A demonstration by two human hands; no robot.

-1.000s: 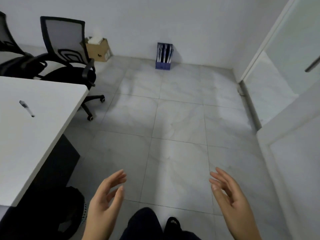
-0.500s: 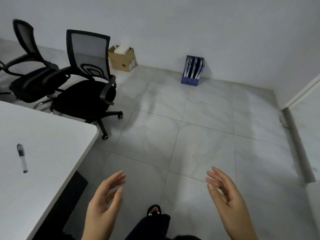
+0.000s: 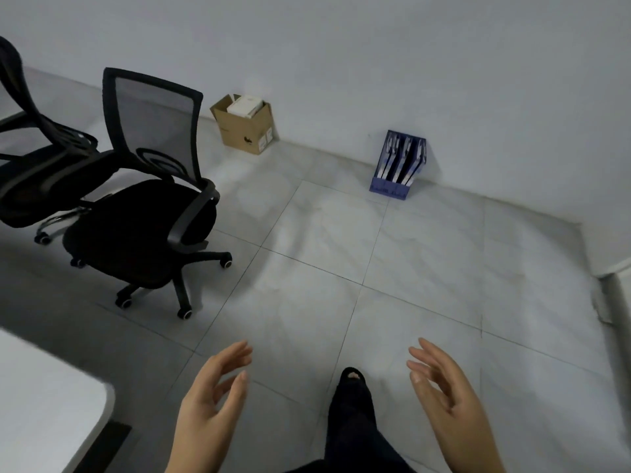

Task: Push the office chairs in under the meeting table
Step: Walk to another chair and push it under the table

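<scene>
1. Office chairs are the job, and neither is held: at the bottom of the view the left hand [image 3: 208, 401] and right hand [image 3: 444, 394] hover over the tiled floor [image 3: 341, 268], fingers [image 3: 235, 356] spread and loosely curved, gripping nothing. A dark-clad leg and foot show between them.
2. At lower left, the rounded corner of the white surface [image 3: 51, 404] shows.
3. Beyond it stands the nearer office chair [image 3: 146, 220], clear of the surface: black seat, mesh back, armrests, five castors. It should roll readily; the stiff top rim of the back looks the best hold, since the mesh would give.
4. A second office chair [image 3: 37, 172] stands just behind it, partly cut off at left.
5. Against the far wall sit a cardboard box [image 3: 244, 126] and a blue file holder [image 3: 397, 165].
</scene>
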